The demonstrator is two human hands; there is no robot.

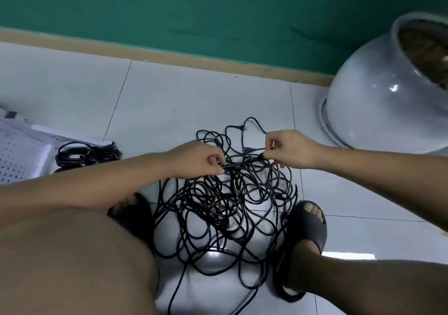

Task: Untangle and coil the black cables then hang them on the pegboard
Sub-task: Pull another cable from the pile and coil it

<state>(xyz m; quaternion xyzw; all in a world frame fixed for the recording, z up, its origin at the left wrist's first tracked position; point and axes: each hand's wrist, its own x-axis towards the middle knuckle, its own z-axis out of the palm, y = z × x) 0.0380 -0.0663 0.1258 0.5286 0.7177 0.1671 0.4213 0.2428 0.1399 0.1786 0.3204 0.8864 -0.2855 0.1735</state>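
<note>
A big tangle of black cables (225, 208) lies on the white tiled floor between my feet. My left hand (196, 160) pinches a strand at the top of the heap. My right hand (288, 148) pinches a black cable end just right of it, so a short stretch runs between the two hands. A plug (242, 128) lies at the far edge of the tangle. A coiled bundle of black cable (89, 155) rests to the left beside a white pegboard (17, 152) lying flat on the floor.
A large white ceramic pot (378, 91) stands at the right against the green wall (218, 11). My feet in black slippers (305, 227) flank the tangle. My knees fill the lower corners.
</note>
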